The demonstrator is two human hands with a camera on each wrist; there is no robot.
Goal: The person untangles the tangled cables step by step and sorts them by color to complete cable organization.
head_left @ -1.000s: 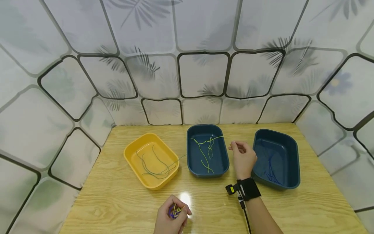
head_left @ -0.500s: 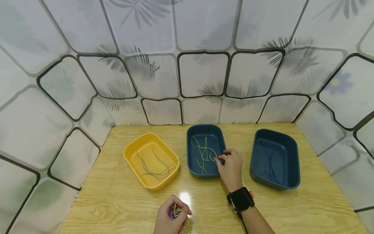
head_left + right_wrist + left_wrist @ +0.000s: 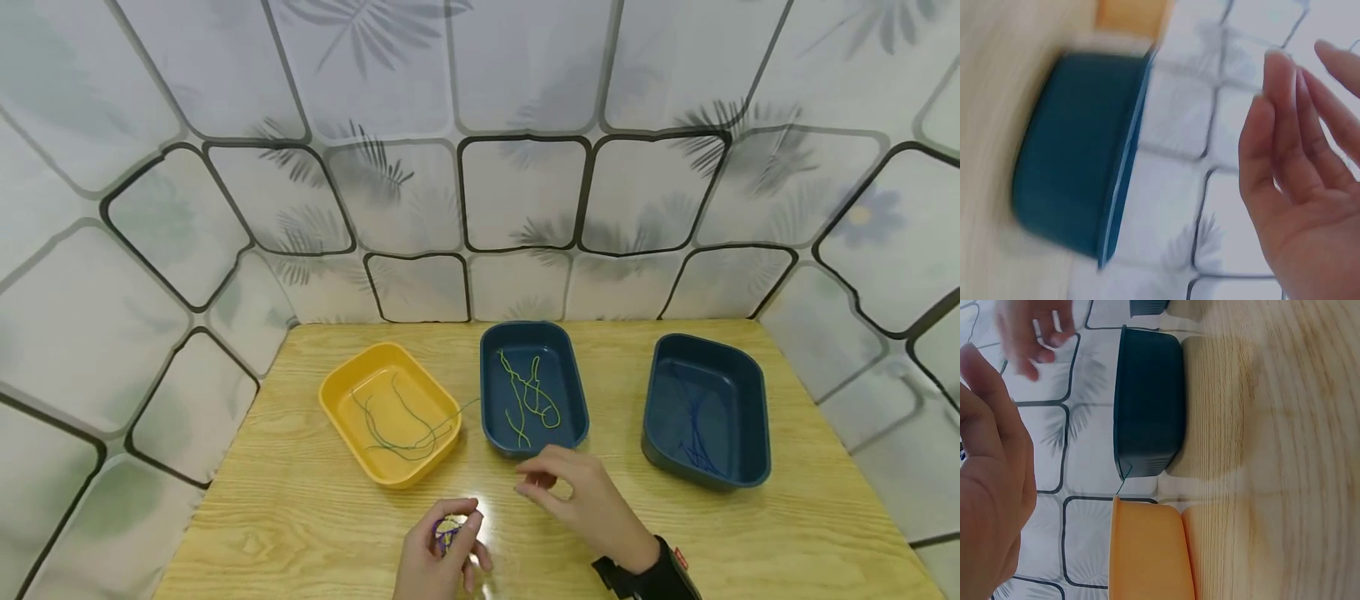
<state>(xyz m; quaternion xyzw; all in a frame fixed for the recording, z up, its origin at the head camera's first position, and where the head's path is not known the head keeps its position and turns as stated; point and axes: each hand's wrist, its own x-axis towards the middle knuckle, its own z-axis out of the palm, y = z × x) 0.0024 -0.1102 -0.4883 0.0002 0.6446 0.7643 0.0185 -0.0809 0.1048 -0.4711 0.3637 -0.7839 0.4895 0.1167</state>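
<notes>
My left hand (image 3: 435,558) is low at the centre of the head view, its fingers curled round a small tangle of purple and yellow strings (image 3: 446,537). My right hand (image 3: 588,504) hovers just in front of the middle dark blue tray (image 3: 572,417); thumb and fingers are apart with nothing seen between them. In the right wrist view that right hand (image 3: 1304,181) has its fingers loosely extended. Several yellow-green strings (image 3: 534,390) lie inside the middle tray. The left wrist view shows the back of the left hand (image 3: 991,469); its tangle is mostly hidden there.
A yellow tray (image 3: 337,400) at the left contains several green strings (image 3: 408,450), one reaching over to the middle tray's rim. Another dark blue tray (image 3: 731,400) at the right contains blue strings (image 3: 696,442). Patterned cloth walls (image 3: 517,192) surround the wooden table (image 3: 300,500).
From the right side of the middle tray, my right hand has let a yellow-green string drop inside and drawn back toward the left hand. The left hand's fingers have loosened slightly round the tangle.
</notes>
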